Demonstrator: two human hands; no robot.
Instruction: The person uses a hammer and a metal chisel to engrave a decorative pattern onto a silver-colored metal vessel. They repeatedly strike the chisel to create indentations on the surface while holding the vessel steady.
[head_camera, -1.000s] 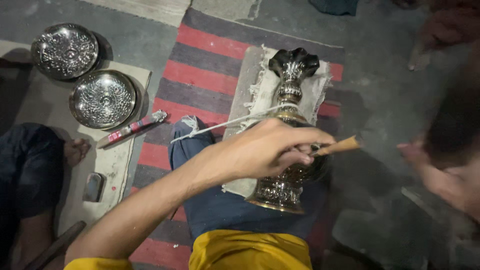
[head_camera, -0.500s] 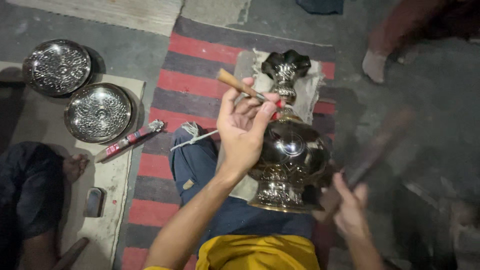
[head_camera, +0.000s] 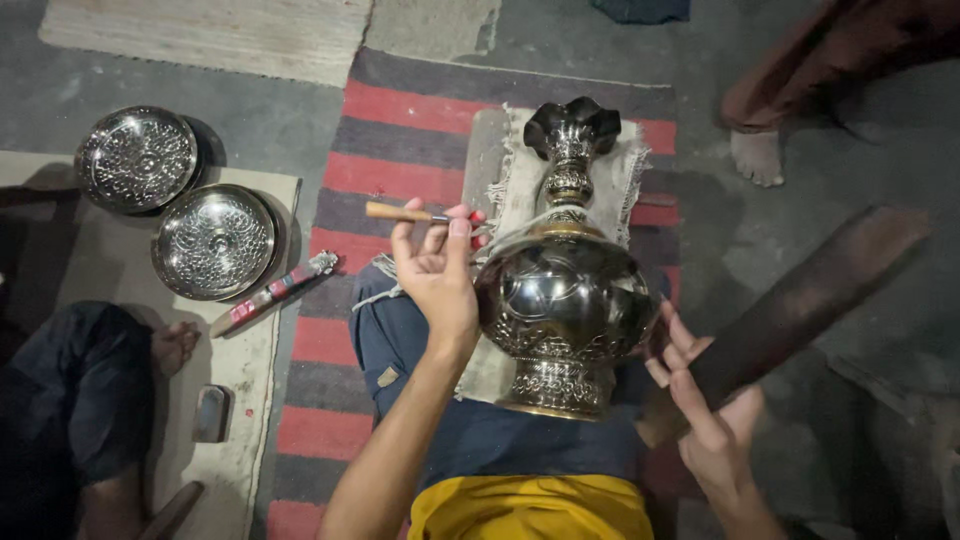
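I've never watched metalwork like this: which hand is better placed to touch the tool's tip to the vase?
Probably the left. The left hand holds the wooden-handled tool right beside the metal vase. The right hand grips a dark wooden bat off to the vase's side.

The grey floor (head_camera: 800, 250) carries a red-and-dark striped rug (head_camera: 400, 150), a pale mat (head_camera: 250, 400) holding two embossed metal bowls (head_camera: 213, 240), and a woven mat (head_camera: 220, 35).
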